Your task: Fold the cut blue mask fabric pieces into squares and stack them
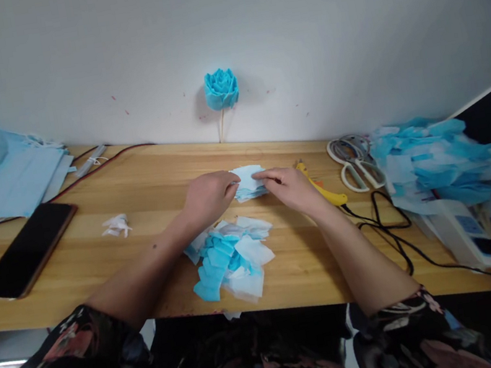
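A small stack of pale blue mask-fabric pieces (250, 188) lies on the wooden table, between my two hands. My left hand (210, 197) is closed at the stack's left edge, thumb and fingers pinched together there. From the right, my right hand (292, 187) pinches the stack, its index finger reaching over the top piece and the other fingers curled. Closer to me is a loose pile of cut petal-shaped pieces (230, 259), some bright blue and some whitish. Neither hand touches that pile.
A blue fabric flower (221, 89) on a stick leans against the wall. To the right are a yellow glue gun (329, 192), scissors (356, 168), black cables, a white power strip (464, 235) and a fabric heap (439, 158). Leftward lie white scraps (115, 225), a phone (26, 251) and face masks (13, 179).
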Action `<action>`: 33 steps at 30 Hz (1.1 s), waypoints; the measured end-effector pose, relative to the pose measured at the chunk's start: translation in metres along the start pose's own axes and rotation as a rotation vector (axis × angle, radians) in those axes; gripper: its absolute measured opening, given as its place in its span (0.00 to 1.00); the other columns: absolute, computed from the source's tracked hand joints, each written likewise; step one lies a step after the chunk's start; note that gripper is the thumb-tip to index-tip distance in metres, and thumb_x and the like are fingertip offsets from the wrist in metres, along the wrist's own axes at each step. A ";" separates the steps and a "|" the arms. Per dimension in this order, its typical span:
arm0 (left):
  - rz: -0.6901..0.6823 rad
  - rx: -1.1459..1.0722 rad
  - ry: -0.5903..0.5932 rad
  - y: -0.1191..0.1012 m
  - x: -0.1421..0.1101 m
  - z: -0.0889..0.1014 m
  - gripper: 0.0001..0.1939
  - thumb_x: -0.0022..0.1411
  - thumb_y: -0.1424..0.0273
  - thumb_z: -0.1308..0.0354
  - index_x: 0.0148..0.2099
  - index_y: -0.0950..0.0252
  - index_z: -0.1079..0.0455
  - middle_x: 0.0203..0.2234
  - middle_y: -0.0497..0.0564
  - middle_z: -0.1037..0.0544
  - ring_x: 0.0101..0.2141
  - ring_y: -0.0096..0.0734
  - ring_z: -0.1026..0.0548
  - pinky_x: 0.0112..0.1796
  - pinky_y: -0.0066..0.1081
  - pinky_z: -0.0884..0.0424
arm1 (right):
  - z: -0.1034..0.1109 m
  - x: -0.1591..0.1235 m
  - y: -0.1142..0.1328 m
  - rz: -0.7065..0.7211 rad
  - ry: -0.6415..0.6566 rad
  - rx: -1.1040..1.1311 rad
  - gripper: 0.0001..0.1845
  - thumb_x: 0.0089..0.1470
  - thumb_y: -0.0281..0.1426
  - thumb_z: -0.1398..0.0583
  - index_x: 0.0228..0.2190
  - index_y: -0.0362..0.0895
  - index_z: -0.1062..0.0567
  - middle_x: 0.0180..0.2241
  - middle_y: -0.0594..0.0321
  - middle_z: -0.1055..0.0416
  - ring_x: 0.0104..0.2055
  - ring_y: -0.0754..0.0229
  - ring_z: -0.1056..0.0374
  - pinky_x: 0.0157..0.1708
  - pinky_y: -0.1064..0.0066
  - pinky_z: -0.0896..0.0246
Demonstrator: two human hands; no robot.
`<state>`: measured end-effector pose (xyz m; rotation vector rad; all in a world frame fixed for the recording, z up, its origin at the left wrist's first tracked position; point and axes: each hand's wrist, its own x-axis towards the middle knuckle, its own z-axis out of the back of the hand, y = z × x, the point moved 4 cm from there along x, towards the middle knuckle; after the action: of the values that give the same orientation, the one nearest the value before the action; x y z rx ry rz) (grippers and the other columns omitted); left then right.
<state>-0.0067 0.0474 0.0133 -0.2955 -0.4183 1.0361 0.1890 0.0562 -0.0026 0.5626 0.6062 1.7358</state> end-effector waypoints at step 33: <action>-0.036 -0.159 -0.114 0.027 0.007 -0.016 0.13 0.62 0.76 0.42 0.45 0.63 0.18 0.39 0.53 0.18 0.41 0.37 0.21 0.41 0.33 0.28 | 0.016 0.001 0.001 0.033 -0.268 -0.120 0.17 0.60 0.30 0.43 0.48 0.46 0.21 0.46 0.55 0.19 0.47 0.50 0.24 0.48 0.58 0.31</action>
<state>-0.0168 0.0655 -0.0107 -0.3707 -0.6085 0.9895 0.1986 0.0590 0.0104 0.7089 0.3032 1.6783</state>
